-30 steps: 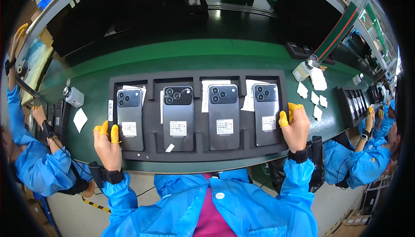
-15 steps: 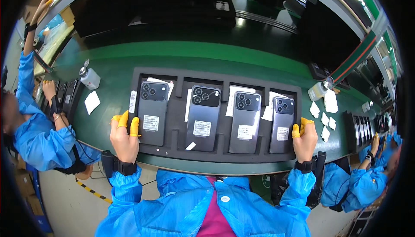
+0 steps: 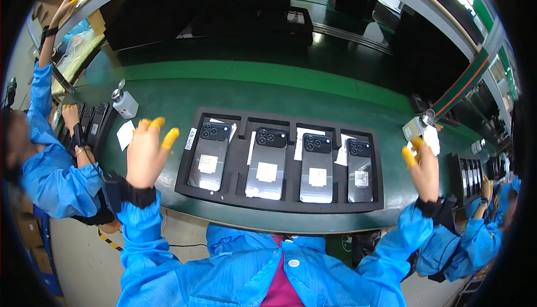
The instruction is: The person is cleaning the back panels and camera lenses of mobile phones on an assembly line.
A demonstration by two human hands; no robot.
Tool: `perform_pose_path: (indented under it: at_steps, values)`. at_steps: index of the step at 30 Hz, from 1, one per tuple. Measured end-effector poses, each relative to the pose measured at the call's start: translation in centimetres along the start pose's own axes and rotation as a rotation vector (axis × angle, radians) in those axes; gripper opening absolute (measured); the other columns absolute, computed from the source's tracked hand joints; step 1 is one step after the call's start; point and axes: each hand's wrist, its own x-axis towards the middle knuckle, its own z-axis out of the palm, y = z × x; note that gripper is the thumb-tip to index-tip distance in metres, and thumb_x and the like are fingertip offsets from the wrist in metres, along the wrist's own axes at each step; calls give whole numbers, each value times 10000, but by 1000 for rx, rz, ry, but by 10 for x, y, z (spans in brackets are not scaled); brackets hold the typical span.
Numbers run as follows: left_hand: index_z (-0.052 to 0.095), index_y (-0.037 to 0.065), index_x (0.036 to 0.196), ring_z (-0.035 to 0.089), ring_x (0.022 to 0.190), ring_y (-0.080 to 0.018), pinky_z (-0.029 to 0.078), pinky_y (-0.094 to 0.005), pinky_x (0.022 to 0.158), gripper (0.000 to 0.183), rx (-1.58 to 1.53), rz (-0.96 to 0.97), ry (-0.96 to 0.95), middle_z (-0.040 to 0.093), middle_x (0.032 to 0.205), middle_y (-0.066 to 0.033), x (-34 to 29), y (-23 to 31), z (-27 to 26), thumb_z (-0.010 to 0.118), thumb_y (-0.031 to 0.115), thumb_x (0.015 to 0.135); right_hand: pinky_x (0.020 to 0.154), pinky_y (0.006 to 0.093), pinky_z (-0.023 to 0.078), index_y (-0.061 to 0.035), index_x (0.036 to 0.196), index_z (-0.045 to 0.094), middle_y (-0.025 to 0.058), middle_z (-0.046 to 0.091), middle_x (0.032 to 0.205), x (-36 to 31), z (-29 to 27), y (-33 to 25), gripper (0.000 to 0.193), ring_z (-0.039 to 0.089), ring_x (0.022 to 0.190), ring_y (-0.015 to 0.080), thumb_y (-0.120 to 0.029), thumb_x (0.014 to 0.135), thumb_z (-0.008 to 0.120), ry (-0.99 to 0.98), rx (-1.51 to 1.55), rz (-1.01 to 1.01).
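Left hand (image 3: 146, 153) and right hand (image 3: 424, 168) lifted, fingers loose, holding nothing. Tray (image 3: 279, 202) of four phones (image 3: 267, 163) (backs up) near the belt (image 3: 313, 91) edge; risk: a sleeve snagging it off.

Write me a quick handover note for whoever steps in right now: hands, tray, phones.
Left hand: open, raised left of the tray, holding nothing.
Right hand: open, raised right of the tray, holding nothing.
Black tray: flat on the green belt, near its front edge.
Four phones: face down, one per slot, each with a white sticker.
Done: all four slots filled.
Left: neither hand touches the tray.
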Motion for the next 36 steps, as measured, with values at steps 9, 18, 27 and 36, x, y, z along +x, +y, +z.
perform_pose_path:
  at_steps: [9, 18, 27, 36]
  values:
    - [715, 12, 775, 671, 800, -388, 557, -464, 702, 446, -35, 188, -202, 671, 847, -206, 70, 86, 52, 678, 450, 848, 817, 449, 529, -1, 925, 724, 228, 693, 898, 89, 71, -86, 343, 664, 881, 396, -334, 857, 681, -483, -110, -128]
    - [722, -21, 818, 654, 753, -379, 537, -445, 691, 246, -103, 165, -67, 653, 831, -204, 51, 82, 76, 730, 224, 818, 709, 444, 548, -34, 863, 753, 198, 695, 797, 56, 92, -79, 198, 681, 737, 358, -216, 812, 695, -205, -210, -157]
    - [736, -10, 827, 661, 723, -383, 545, -438, 684, 243, -173, 171, -210, 670, 806, -194, 53, 76, 70, 744, 232, 809, 678, 433, 545, -29, 833, 753, 186, 684, 736, 54, 94, -88, 179, 679, 710, 347, -196, 794, 702, -302, -250, -156]
    - [736, -28, 869, 655, 761, -387, 529, -455, 758, 300, -166, 220, -249, 657, 849, -237, 46, 73, 75, 742, 268, 818, 748, 440, 538, 4, 820, 717, 182, 687, 771, 49, 102, -87, 335, 677, 773, 357, -329, 848, 693, -273, -157, -225]
